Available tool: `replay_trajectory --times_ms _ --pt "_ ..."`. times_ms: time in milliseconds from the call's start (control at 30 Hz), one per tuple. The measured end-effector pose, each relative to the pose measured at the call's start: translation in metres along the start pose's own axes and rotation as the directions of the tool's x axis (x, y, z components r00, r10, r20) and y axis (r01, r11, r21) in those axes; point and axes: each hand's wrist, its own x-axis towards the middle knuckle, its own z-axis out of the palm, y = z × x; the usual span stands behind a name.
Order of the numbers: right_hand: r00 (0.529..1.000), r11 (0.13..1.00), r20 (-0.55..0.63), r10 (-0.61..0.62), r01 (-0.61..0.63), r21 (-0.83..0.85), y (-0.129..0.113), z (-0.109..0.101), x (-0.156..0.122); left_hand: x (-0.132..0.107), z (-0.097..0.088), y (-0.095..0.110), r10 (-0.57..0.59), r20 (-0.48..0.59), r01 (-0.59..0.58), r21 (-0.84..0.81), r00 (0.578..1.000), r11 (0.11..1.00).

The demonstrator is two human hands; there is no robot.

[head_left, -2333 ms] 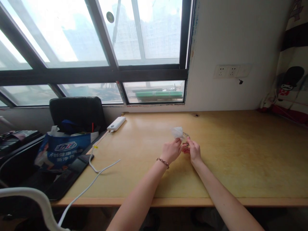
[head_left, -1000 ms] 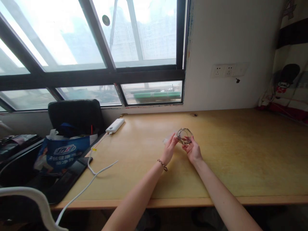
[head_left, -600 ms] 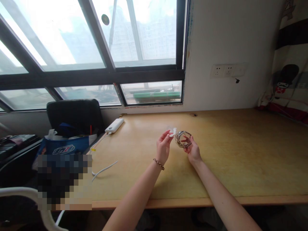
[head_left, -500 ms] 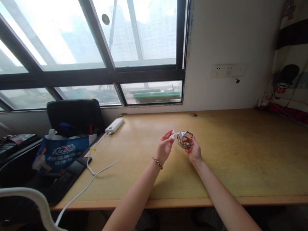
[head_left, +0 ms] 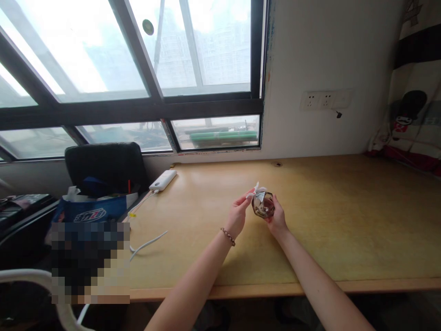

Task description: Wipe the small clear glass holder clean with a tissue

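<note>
Left hand [head_left: 237,217] pinching white tissue [head_left: 257,189]; right hand [head_left: 279,218] gripping faceted glass [head_left: 263,208], well back from table's [head_left: 344,220] front edge [head_left: 258,291].

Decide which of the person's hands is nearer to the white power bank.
Left. The left hand, pinching crumpled white material, is right of the power bank; the right hand, holding a faceted glass bowl, is farther right.

Left hand [head_left: 237,217] and right hand [head_left: 278,217] bare, both forearms [head_left: 197,276] uncovered, the left fitted with one brownish, chain-like bracelet [head_left: 228,236], links indistinct.
</note>
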Motion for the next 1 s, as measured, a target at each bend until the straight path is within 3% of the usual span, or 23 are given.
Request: replay_trajectory --times_ms 100,200,333,567,667,767,900,1000 --pt "0.999 1.000 0.027 -0.016 0.017 -0.015 0.002 0.003 -0.003 -0.001 0.003 -0.001 0.015 -0.012 -0.015 -0.022 1.000 1.000" --pt "0.997 0.998 0.052 -0.059 0.060 -0.013 0.005 0.004 -0.004 -0.003 0.004 0.001 0.106 -0.005 -0.104 0.150 0.994 0.983" --pt "0.991 0.991 0.022 -0.134 0.134 -0.008 0.008 0.002 -0.002 -0.009 0.005 0.002 0.245 0.053 -0.245 0.408 0.968 0.880" --pt "0.971 0.962 -0.044 -0.236 0.240 0.131 0.001 -0.001 0.002 -0.017 0.011 -0.013 0.278 0.173 -0.325 0.599 0.945 0.732" --pt "0.979 0.964 0.002 -0.206 0.202 0.175 -0.001 0.002 0.002 -0.015 0.009 -0.020 0.265 0.153 -0.303 0.576 0.952 0.759" --pt "0.989 0.972 0.114 -0.095 0.068 0.223 0.000 0.005 0.000 -0.012 0.004 -0.022 0.307 0.113 -0.314 0.576 0.945 0.755" --pt "0.977 0.960 0.211 0.015 -0.073 0.272 0.005 0.003 0.001 -0.012 0.000 -0.017 0.412 0.122 -0.373 0.697 0.903 0.612" --pt "0.994 0.964 0.102 0.028 -0.054 0.260 0.009 -0.002 0.005 -0.012 -0.002 -0.014 0.485 0.236 -0.459 0.786 0.842 0.414"
